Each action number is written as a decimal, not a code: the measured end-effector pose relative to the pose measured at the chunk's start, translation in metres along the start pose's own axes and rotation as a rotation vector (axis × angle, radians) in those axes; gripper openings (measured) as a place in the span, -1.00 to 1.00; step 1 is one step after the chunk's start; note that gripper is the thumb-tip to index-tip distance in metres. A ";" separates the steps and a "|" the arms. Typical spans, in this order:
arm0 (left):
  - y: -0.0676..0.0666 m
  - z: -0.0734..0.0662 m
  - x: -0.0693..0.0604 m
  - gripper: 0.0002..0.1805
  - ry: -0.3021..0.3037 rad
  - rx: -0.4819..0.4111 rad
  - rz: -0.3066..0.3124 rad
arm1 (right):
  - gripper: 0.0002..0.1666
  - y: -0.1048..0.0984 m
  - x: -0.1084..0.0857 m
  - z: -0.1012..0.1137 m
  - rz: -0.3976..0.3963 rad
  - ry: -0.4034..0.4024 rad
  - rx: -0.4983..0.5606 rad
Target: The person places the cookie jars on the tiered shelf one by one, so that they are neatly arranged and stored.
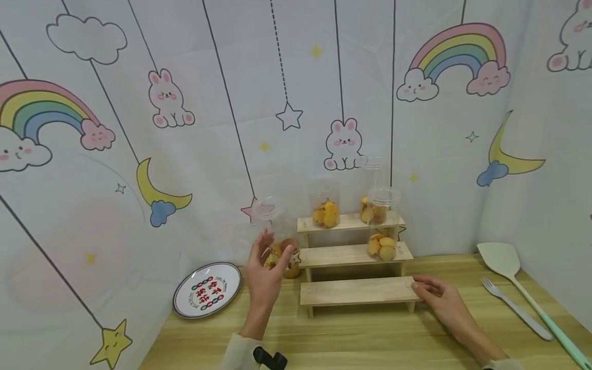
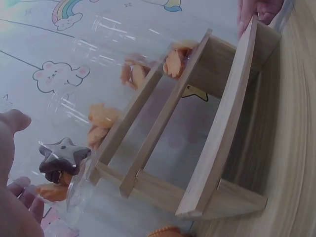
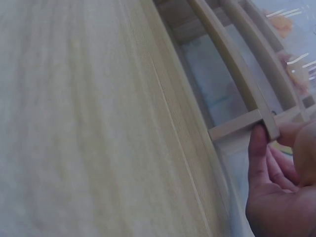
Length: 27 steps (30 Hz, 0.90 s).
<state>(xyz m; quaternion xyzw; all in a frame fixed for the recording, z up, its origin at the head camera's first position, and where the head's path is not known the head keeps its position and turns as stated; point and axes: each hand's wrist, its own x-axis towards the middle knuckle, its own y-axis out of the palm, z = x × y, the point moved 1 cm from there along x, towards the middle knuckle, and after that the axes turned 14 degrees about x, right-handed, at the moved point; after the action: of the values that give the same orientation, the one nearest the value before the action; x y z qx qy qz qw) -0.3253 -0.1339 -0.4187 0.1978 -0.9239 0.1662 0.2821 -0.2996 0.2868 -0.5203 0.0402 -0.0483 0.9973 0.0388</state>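
Observation:
A clear jar (image 1: pixel 276 226) of cookies stands left of a three-tier wooden display stand (image 1: pixel 356 291). A star-shaped cookie (image 2: pixel 64 155) shows through its wall. My left hand (image 1: pixel 265 272) is at this jar, thumb and fingers spread apart; whether the fingertips touch it cannot be told. My right hand (image 1: pixel 439 300) pinches the right end of the stand's lowest board, thumb and fingers on either side of the board end in the right wrist view. On the stand are a jar (image 1: pixel 325 205) and another jar (image 1: pixel 372 177) on the top tier, and a third jar (image 1: pixel 384 226) on the middle tier.
A white plate (image 1: pixel 185 293) with red lettering leans at the left by the wall cloth. To the right lie a fork (image 1: pixel 515 308) and a spatula (image 1: pixel 501 259) with a pale green handle. A patterned cloth (image 1: pixel 296 67) hangs behind the wooden table (image 1: pixel 324 344).

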 end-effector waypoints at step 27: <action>0.097 0.002 -0.015 -0.23 0.011 -0.128 0.187 | -0.27 0.000 0.000 0.003 -0.002 0.007 0.018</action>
<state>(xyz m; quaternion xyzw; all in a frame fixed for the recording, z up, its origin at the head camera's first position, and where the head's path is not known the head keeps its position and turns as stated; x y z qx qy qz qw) -0.3595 -0.0465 -0.4484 0.0916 -0.9455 0.1336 0.2824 -0.2991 0.2869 -0.5169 0.0373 -0.0391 0.9978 0.0394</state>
